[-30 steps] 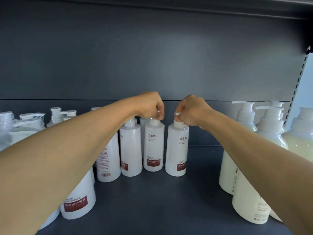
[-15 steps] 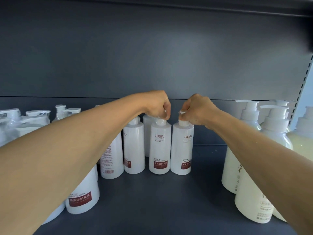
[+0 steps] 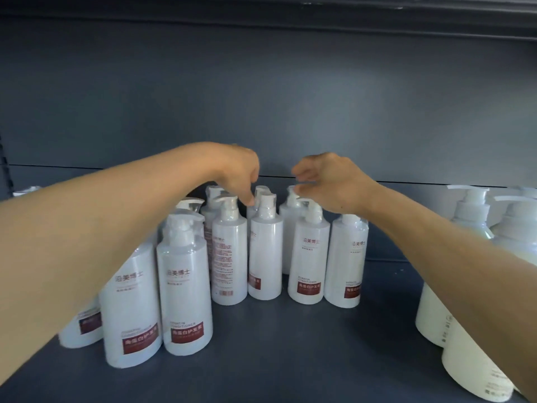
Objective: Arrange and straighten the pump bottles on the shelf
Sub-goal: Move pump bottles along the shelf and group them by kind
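Note:
Several white pump bottles with dark red labels stand in a cluster on the dark shelf (image 3: 279,353). Two of them (image 3: 309,257) (image 3: 346,258) stand side by side with labels facing me. Left of these, one bottle (image 3: 266,251) is turned partly sideways and another (image 3: 229,257) shows its barcode side. Two bigger-looking ones (image 3: 184,286) (image 3: 130,301) stand nearer, at the left. My left hand (image 3: 238,173) hovers over the back pump heads, fingers hanging loose. My right hand (image 3: 328,184) is curled and empty beside a rear bottle's pump (image 3: 291,191).
Larger cream-coloured pump bottles (image 3: 472,216) (image 3: 515,228) stand at the right, partly behind my right forearm. The dark back panel (image 3: 261,97) rises behind the row. Bare shelf floor lies between the white cluster and the cream bottles.
Both hands have let go of the two pump tops and lifted slightly. The view has shifted, so the cluster sits lower and more bottles show at the left.

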{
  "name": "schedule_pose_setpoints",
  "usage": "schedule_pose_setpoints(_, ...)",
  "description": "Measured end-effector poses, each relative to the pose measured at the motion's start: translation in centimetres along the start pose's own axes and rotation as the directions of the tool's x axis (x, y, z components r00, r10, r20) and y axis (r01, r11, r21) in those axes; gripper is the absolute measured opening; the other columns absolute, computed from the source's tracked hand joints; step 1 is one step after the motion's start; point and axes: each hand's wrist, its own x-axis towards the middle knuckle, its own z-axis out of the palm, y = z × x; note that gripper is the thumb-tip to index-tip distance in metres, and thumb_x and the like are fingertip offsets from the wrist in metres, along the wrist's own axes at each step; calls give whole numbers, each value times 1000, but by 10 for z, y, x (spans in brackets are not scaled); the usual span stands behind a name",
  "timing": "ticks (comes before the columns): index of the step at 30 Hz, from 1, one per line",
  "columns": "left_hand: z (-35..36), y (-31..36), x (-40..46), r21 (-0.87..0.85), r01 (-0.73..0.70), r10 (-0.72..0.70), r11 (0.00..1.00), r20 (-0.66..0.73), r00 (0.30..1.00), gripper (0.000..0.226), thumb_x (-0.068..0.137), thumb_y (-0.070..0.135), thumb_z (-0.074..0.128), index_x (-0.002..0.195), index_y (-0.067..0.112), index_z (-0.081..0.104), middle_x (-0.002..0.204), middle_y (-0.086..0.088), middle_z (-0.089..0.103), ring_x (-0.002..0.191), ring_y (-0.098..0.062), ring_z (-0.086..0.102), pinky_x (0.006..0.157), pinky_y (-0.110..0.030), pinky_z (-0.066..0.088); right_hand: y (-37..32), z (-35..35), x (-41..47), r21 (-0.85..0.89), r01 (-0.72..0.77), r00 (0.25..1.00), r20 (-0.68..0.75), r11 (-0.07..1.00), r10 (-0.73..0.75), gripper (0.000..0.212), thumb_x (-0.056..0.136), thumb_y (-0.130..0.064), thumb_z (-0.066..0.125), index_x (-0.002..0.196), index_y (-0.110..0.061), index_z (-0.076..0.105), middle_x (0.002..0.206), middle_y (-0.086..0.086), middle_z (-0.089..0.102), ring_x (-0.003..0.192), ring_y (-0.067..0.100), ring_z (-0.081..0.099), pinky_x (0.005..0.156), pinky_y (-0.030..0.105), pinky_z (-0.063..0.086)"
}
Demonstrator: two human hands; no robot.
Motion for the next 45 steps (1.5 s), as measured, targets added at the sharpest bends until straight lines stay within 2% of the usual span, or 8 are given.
schedule_pose_setpoints(5,14,-17,-4,-13,29,-27,1000,109,994,30,88,22,62,118,17,61,81,1,67,71,-15,56,48,-21,36,-23,34,25,-158,43,989,147,987,-19,30,93,-24,49,102,0,63,104,9,62,99,29,56,88,33,47)
schedule_pose_setpoints(12,21,-23,3,-183,38,-30,982,46,998,16,88,16,62,102,14,69,78,-4,70,60,-13,58,44,-17,39,-30,50,38,-192,-2,990,140,981,30,37,88,-27,60,117,-4,55,116,12,60,104,30,58,87,37,51)
schedule_pose_setpoints(16,19,-24,-2,-261,31,-20,965,42,999,13,87,10,63,98,9,70,58,2,60,52,-10,55,32,-10,36,-34,52,32,-153,-1,994,105,988,18,34,88,-25,60,114,-5,53,117,14,59,104,31,57,80,34,47)
schedule_pose_setpoints(26,16,-1,-19,-384,-19,17,923,-10,1000,19,79,5,63,95,-2,70,73,-9,68,51,-14,64,63,-26,53,-25,9,-16,-47,-80,989,120,996,85,29,91,-21,58,116,-7,62,117,4,61,100,21,58,78,27,45)
schedule_pose_setpoints(32,7,43,-27,-498,-105,101,861,-36,994,20,79,-2,60,96,-5,69,62,-6,57,50,-16,62,61,-26,56,7,-25,-49,126,-213,957,228,969,181,22,87,-8,62,109,-15,61,111,5,64,92,21,62,81,31,56)
schedule_pose_setpoints(38,7,79,-26,-536,-108,75,837,-84,994,19,81,7,61,97,3,68,92,-11,71,53,-15,62,53,-17,51,29,-36,-66,149,-241,954,216,959,207,24,87,1,59,103,-15,65,105,4,69,102,26,63,89,39,55)
schedule_pose_setpoints(43,13,86,-23,-593,-123,86,796,-90,992,21,82,16,63,99,4,69,97,-14,72,70,-23,67,73,-28,56,37,-31,-69,130,-187,973,162,974,165,25,89,-2,57,106,-17,66,108,3,69,103,25,62,92,41,53)
schedule_pose_setpoints(45,14,81,-28,-623,-120,140,773,-17,990,26,85,26,65,102,6,67,102,-13,69,72,-24,67,67,-28,54,37,-29,-69,79,-156,980,138,985,144,23,90,-10,57,108,-22,66,110,0,66,96,21,62,90,34,52)
